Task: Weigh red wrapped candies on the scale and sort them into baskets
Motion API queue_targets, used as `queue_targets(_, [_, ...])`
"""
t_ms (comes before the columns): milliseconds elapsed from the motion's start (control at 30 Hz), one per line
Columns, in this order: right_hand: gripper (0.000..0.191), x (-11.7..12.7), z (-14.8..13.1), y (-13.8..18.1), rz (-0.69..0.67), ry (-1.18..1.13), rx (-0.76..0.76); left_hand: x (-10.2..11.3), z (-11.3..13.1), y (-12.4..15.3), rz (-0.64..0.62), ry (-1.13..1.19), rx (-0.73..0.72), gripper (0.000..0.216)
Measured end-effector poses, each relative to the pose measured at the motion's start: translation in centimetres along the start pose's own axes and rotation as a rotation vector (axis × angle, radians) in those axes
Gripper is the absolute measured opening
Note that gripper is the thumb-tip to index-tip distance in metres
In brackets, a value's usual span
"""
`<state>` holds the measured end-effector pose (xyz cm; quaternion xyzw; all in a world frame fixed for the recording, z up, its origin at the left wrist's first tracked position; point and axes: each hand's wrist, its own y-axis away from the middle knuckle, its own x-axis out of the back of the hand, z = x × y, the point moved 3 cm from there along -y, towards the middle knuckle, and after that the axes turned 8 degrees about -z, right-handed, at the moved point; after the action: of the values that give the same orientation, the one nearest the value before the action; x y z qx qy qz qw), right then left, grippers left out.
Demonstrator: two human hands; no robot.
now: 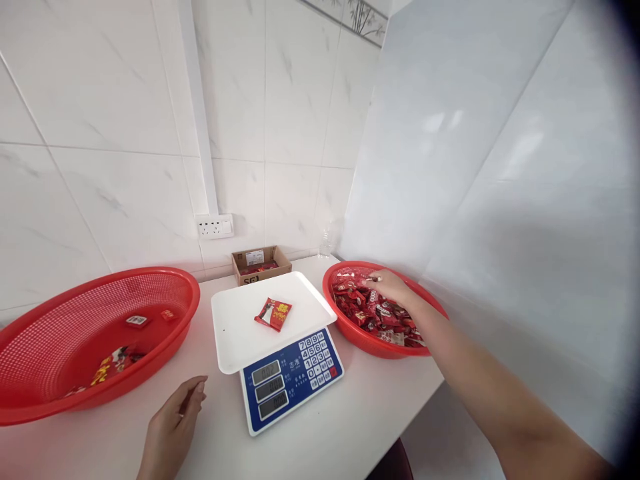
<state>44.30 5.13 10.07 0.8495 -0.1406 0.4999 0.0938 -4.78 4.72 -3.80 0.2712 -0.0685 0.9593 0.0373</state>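
My right hand (pixel 390 287) reaches into the right red basket (pixel 350 330), which is full of small red snack packets (pixel 385 313). Its fingers are pinched on a red packet, largely hidden by the fingers. My left hand (pixel 173 427) hovers near the table's front, left of the scale, with fingers curled in and thumb against them; nothing shows in it. Between the hands stands a digital weighing scale (pixel 300 387) with a white tray (pixel 240 300). One red and yellow packet (pixel 274 314) lies flat on that tray.
At the left, a larger red basket (pixel 165 283) holds several packets (pixel 117 360). Behind the scale sits an open cardboard box (pixel 263 265) with red packets inside. A clear plastic bottle (pixel 326 241) stands in the corner. Tiled walls with a socket (pixel 215 227) bound the white table (pixel 320 423).
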Motion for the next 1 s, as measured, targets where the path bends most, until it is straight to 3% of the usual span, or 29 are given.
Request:
queue_targets(133, [0.036, -0.5, -0.2, -0.4, -0.063, 0.104, -0.013, -0.1, 0.2, 0.0, 0.012, 0.007, -0.018, 0.042])
queue_targets(333, [0.023, -3.4, -0.6, -0.5, -0.162, 0.268, -0.076, -0.4, -0.4, -0.2, -0.014, -0.006, -0.019, 0.04])
queue_targets(433, [0.02, -3.6, -0.8, -0.4, -0.123, 0.336, -0.126, -0.4, -0.4, -0.1, -0.019, -0.001, -0.019, 0.039])
queue_targets(567, [0.032, -2.2, -3.0, -0.3, -0.009, 0.355, -0.074, -0.3, 0.5, 0.1, -0.012, 0.02, -0.045, 0.039])
queue_targets(700, [0.044, -2.7, -7.1, 0.5, -0.016, 0.155, 0.104, -0.3, 1.4, 0.4, -0.019, -0.009, -0.062, 0.038])
queue_targets(800, [0.041, -5.4, -9.9, 1.2, -0.229, -0.124, 0.177, -0.3, 1.5, 0.6, -0.021, -0.015, -0.047, 0.037])
queue_targets(900, [0.032, -8.2, -11.7, 1.3, -0.412, -0.181, 0.183, -0.2, 1.5, 0.7, -0.027, -0.01, -0.033, 0.037])
queue_targets(1000, [0.02, -8.9, -12.6, 0.3, -0.309, -0.145, 0.204, -0.2, 1.6, 0.7, -0.03, -0.008, -0.033, 0.038])
